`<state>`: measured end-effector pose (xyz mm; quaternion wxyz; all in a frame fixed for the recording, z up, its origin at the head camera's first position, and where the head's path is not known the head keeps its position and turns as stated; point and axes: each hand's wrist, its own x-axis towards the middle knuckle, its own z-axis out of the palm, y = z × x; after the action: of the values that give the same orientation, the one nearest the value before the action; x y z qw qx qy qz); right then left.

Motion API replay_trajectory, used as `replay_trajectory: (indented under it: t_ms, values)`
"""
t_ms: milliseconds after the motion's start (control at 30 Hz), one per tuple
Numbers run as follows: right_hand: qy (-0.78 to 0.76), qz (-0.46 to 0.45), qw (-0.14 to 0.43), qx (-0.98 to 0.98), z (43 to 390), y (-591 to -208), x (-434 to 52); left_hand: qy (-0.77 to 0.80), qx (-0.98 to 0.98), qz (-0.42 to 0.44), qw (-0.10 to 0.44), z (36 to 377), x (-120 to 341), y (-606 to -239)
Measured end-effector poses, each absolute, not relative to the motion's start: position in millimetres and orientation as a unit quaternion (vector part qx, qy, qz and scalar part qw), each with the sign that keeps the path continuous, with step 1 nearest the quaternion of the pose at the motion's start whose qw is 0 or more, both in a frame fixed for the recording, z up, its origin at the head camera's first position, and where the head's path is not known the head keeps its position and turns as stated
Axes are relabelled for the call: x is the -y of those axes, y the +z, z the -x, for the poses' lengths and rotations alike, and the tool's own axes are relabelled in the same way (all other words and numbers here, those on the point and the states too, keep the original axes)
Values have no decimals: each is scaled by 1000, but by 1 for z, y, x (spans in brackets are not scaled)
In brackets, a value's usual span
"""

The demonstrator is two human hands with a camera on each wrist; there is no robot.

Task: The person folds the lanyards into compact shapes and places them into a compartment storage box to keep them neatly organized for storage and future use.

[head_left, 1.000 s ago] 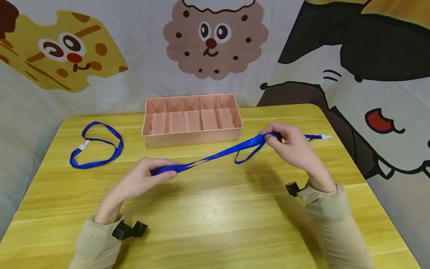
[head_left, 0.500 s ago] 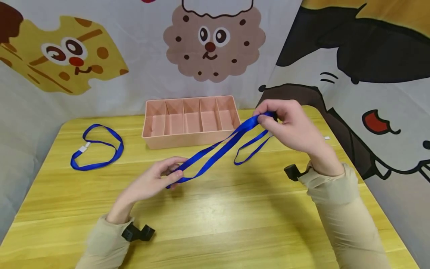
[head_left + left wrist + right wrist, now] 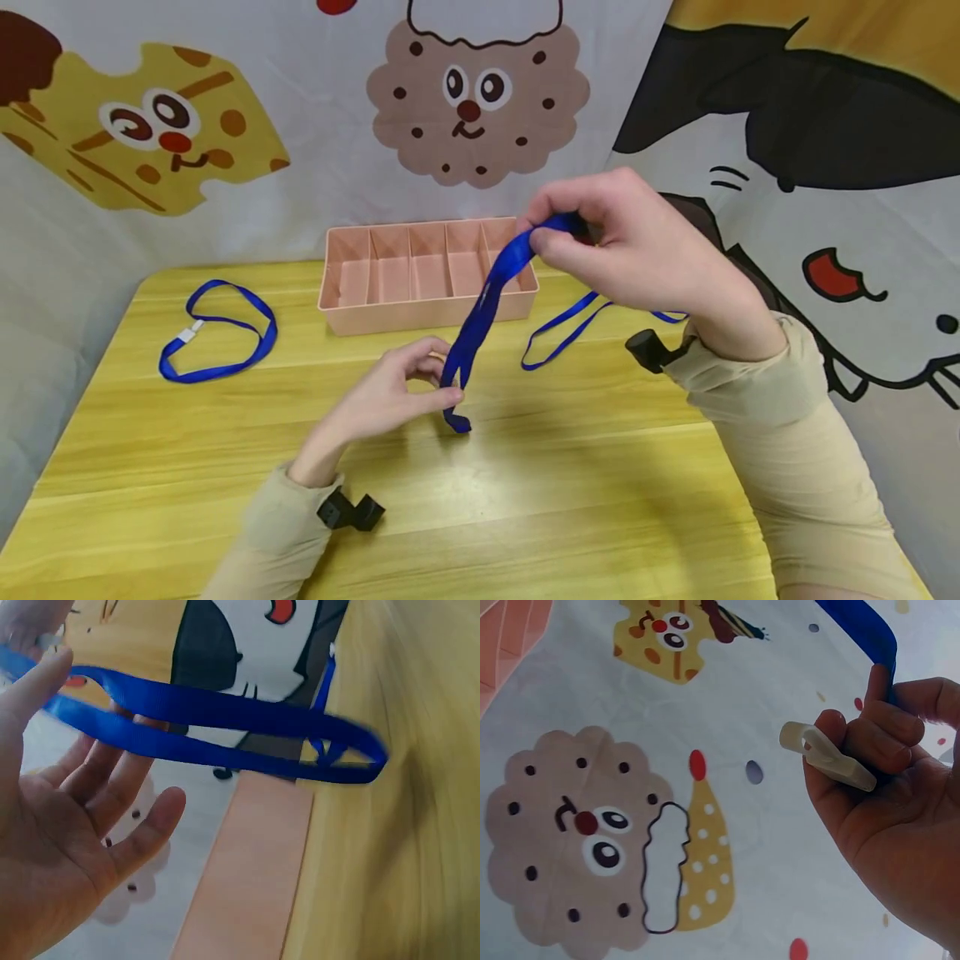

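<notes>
A blue lanyard hangs doubled from my right hand, which pinches its upper part between thumb and fingers above the table. In the right wrist view, the lanyard's white plastic clip sticks out by the curled fingers. My left hand is at the strap's lower end, which passes between thumb and fingers. Seen from the left wrist, those fingers are spread and loosely bent, with the blue loop stretching out past them. Another blue lanyard lies behind the right hand, partly hidden by it.
A pink box with several compartments stands at the table's back edge, before a cartoon-printed cloth. At the left of the wooden table lies a looped blue lanyard with a white clip.
My right hand has risen and moved left with the lanyard, so the strap went from stretched sideways to hanging steeply. My left hand has shifted right and loosened its fingers around the strap.
</notes>
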<state>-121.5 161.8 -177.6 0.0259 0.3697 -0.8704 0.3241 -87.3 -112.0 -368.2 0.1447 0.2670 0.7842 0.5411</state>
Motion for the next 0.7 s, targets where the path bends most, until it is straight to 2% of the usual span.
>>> replay_trajectory:
  t_ms: [133,467,700]
  values:
    - [311,-393,29,865,125,-172,-159,581,-753,-282,127,84,97,-359]
    - [270,-357,58,893,136,-164,-166,687,-681,-251,42,77,65,-338]
    - [248,-346,67,902,139,-158,-176,722,-642,-255,46,77,62,-339]
